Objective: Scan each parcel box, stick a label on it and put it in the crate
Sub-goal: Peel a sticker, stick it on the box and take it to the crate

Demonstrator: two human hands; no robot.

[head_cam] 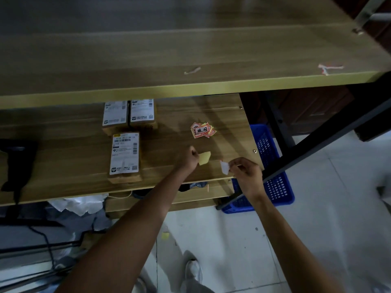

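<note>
My left hand (190, 158) pinched a yellowish backing slip (204, 158) at frame center. My right hand (246, 169) pinched a small white label (224, 167) just right of it. The two pieces were apart, so I judged the label was peeled and ready to stick.

The nearest parcel box (125, 157) lay flat left of center with its shipping label up, probably so the barcode stayed scannable and there was a flat face for the sticker. Barcode and QR marks showed, but the print was too blurred to read. Two more parcel boxes (129, 112) sat side by side above it, partly under the upper shelf (190, 89).

The label stack (202, 130) sat upper right of my hands, within reach. It was red-bordered and the top one read "退回", I think.

The blue crate (273, 166) stood on the floor at right, below the table edge (148, 187), handy for dropping boxes in. A dark scanner (18, 161) stood at the left edge.
</note>
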